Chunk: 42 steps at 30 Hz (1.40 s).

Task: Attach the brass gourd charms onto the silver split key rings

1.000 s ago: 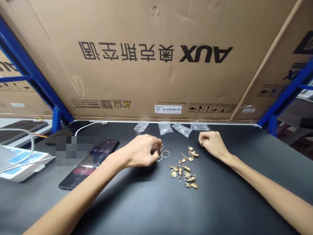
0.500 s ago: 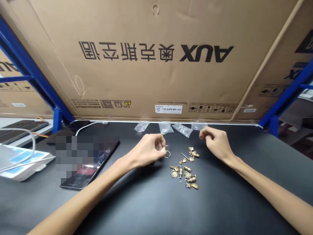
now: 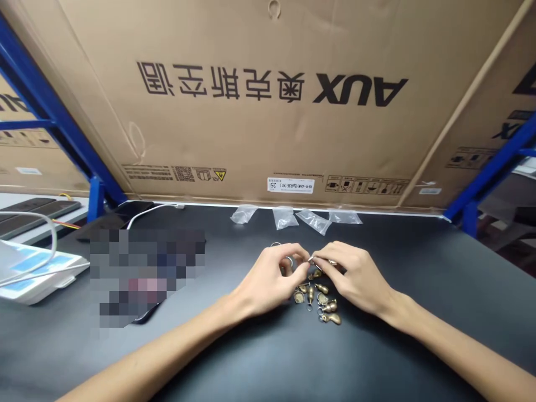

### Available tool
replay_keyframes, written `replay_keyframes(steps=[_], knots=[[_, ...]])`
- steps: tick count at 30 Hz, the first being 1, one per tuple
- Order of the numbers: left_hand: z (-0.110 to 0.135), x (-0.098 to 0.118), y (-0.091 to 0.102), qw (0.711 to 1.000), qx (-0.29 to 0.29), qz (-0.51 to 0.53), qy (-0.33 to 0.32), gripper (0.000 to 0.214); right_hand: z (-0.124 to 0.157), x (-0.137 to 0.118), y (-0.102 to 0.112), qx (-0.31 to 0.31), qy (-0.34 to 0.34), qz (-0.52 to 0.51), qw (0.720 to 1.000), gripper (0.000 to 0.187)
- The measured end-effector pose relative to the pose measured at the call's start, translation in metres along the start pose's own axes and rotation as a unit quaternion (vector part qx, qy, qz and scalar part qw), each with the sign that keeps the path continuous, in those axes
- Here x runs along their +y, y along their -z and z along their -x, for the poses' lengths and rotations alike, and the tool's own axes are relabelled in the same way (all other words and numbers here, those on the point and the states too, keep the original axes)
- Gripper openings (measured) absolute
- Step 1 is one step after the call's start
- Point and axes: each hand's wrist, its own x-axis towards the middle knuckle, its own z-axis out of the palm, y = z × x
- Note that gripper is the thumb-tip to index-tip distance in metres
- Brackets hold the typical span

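Note:
Thin silver split rings (image 3: pixel 288 261) are in the curled fingers of my left hand (image 3: pixel 272 273); another ring shows behind its knuckles. My right hand (image 3: pixel 355 271) is closed, its thumb and forefinger pinching a small brass charm (image 3: pixel 312 259) mostly hidden by the fingers. The two hands' fingertips meet at that charm. Below them, several brass charms lie on the black table, among them a gourd-shaped one (image 3: pixel 310 294), a square one (image 3: pixel 298 298) and a long rounded one (image 3: pixel 333 319) with a small ring.
Clear plastic bags (image 3: pixel 314 221) lie along the table's back edge. Behind stands a large cardboard box (image 3: pixel 234 134) between blue metal posts (image 3: pixel 95 198). At left are a blurred-out dark device (image 3: pixel 146 314), a white box (image 3: pixel 46 279) and white cables (image 3: pixel 54 240).
My right hand has moved left and down from beside the bags and now pinches a charm. My left hand has moved right and slightly down with the rings, bringing both hands together.

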Motion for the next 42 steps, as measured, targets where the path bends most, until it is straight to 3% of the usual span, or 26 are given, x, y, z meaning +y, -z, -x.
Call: replay_keyframes(steps=[5,9,22,27,31,33,37,42], knots=[[0.000,-0.003,0.001,0.995,-0.057,0.072,0.046,0.029,0.002,0.002,0.005,-0.011,0.048,0.055,0.997,0.023],[-0.001,-0.003,0.001,0.988,-0.096,0.110,0.041,0.029,0.003,0.001,0.007,-0.006,0.076,0.073,0.994,0.023],[0.000,-0.001,0.002,0.981,-0.132,0.140,0.032,0.031,0.002,-0.002,0.010,0.014,0.126,0.093,0.988,0.023],[0.001,0.001,0.000,0.987,-0.096,0.121,0.034,0.018,0.002,-0.003,0.012,-0.007,0.095,0.061,0.994,0.022],[-0.001,-0.001,0.001,0.999,-0.001,0.041,-0.014,0.012,-0.005,0.004,0.030,-0.057,-0.039,0.013,0.998,0.027],[-0.004,-0.005,0.003,0.999,0.041,0.003,-0.027,0.014,-0.009,0.012,0.043,-0.117,-0.076,0.036,0.990,0.024],[-0.008,-0.014,0.006,0.994,0.086,-0.041,-0.051,0.020,-0.011,0.024,0.058,-0.205,-0.067,0.091,0.972,0.019],[-0.009,-0.017,0.004,0.991,0.095,-0.053,-0.083,0.016,-0.008,0.022,0.052,-0.236,-0.033,0.116,0.964,0.016]])
